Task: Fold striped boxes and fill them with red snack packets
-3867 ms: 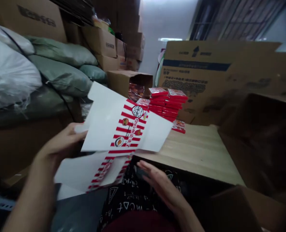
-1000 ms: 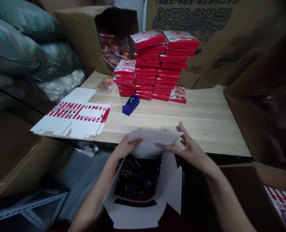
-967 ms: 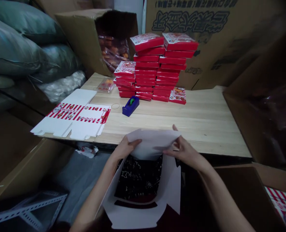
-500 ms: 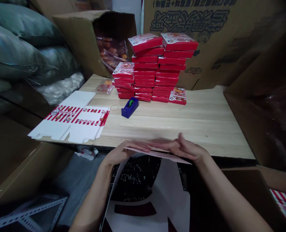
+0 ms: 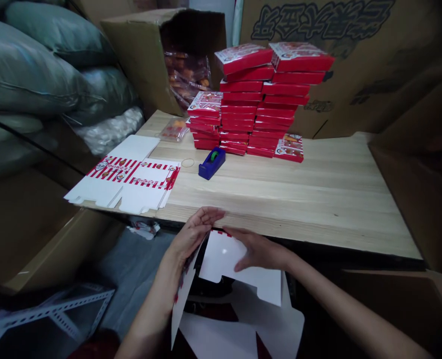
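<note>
In front of me a die-cut white card box blank [image 5: 239,326] stands partly folded below the table's front edge, its plain inside facing me. My left hand [image 5: 198,229] lies along the outside of its raised left panel, fingers loosely curled past the top. My right hand [image 5: 260,249] grips the far panel, thumb on the white inner face and fingers behind it. Beyond, on the table, lies a stack of flat box blanks [image 5: 131,172] printed with red and white stripes. A blue tape dispenser [image 5: 211,163] with a green roll stands to their right.
Red-sided boxes [image 5: 243,107] are piled high at the back of the wooden table [image 5: 318,189]. An open carton [image 5: 131,50] holds bagged orange-brown items. A small clear packet [image 5: 174,130] and a rubber band [image 5: 188,162] lie nearby. Stuffed sacks [image 5: 60,40] stand at the left.
The blank's far panel has bent so its white inner face now shows, and its left panel stands up. My right hand has moved left and down, its thumb now on the inner face.
</note>
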Tool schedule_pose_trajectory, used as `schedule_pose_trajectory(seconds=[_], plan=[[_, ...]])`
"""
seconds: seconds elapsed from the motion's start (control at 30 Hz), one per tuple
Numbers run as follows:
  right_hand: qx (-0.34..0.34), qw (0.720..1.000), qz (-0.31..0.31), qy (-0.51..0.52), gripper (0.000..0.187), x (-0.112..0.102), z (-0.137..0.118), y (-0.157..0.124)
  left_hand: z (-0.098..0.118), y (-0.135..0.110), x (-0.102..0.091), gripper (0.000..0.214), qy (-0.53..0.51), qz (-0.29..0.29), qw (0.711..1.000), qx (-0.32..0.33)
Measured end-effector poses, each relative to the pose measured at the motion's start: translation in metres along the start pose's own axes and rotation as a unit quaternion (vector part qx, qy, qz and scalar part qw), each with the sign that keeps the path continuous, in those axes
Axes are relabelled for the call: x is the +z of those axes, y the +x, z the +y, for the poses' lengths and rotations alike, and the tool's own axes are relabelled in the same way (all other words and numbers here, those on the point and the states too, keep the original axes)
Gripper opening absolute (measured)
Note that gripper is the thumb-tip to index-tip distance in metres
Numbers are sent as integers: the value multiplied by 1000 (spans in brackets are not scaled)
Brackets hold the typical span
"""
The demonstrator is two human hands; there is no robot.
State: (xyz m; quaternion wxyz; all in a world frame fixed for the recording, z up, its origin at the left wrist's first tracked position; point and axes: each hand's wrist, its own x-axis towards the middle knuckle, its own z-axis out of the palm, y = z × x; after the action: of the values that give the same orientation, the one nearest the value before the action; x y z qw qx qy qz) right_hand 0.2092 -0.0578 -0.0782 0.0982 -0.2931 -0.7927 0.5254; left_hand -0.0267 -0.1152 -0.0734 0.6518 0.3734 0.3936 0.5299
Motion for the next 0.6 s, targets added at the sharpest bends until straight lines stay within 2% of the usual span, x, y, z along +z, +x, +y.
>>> schedule_pose_trajectory(seconds=[0.07, 0.13, 0.23, 0.3, 0.37, 0.43, 0.53, 0.6], plan=[[3, 998, 54, -45, 94, 13, 3, 3, -3, -2, 0, 44, -1, 13, 1000, 10], [13, 991, 96, -96, 75, 20, 4, 7, -1, -12, -6, 49, 19, -3, 999, 28], [17, 981, 97, -168, 46, 19, 2, 14, 6, -48, -30, 86, 97, -100, 990, 22], [11, 976, 84, -201, 36, 17, -2, 16, 7, -79, -44, 111, 154, -131, 979, -6], [16, 970, 84, -227, 30, 16, -6, 16, 1, -106, -48, 121, 217, -97, 971, -37], [32, 963, 90, -253, 24, 18, -8, 14, -9, -121, -39, 123, 270, -33, 960, -68], [48, 953, 102, -281, 20, 25, -11, 11, -26, -121, -8, 130, 280, 45, 953, -110], [50, 948, 110, -293, 19, 27, -14, 8, -35, -116, 11, 127, 284, 80, 949, -106]])
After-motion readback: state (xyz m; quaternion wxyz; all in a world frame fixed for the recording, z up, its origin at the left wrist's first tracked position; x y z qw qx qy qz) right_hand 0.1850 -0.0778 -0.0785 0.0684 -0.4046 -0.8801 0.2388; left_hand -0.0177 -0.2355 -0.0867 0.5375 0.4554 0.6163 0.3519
